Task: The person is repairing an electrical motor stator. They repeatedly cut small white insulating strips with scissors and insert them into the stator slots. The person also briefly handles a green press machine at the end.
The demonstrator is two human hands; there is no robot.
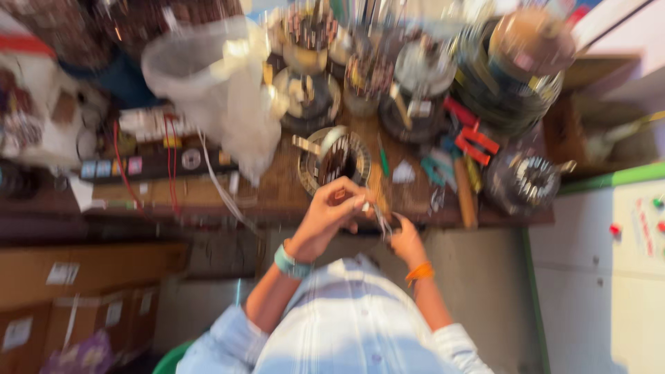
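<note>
Daylight is falling across a cluttered wooden workbench [277,197] that is running along the far side of the blurred scene. Cardboard boxes [76,305] are sitting stacked under it at the near left, while a pale panel with a green edge [603,277] is standing at the right, above grey flooring [485,291].

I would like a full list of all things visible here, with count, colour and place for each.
Workbench: one, brown wood, across the middle.
Motor stators: several, metallic with copper windings, on the bench centre and rear; exact count blurred.
Plastic bag: one, translucent white, bench left of centre.
Red wires: a few, bench left.
Red tool: one, bench right.
Cardboard boxes: some, brown, lower left.
White panel: one, green-edged, right.
Wristbands: teal, orange.
Hands: left, right, together on a small thin item, too blurred to identify.
</note>
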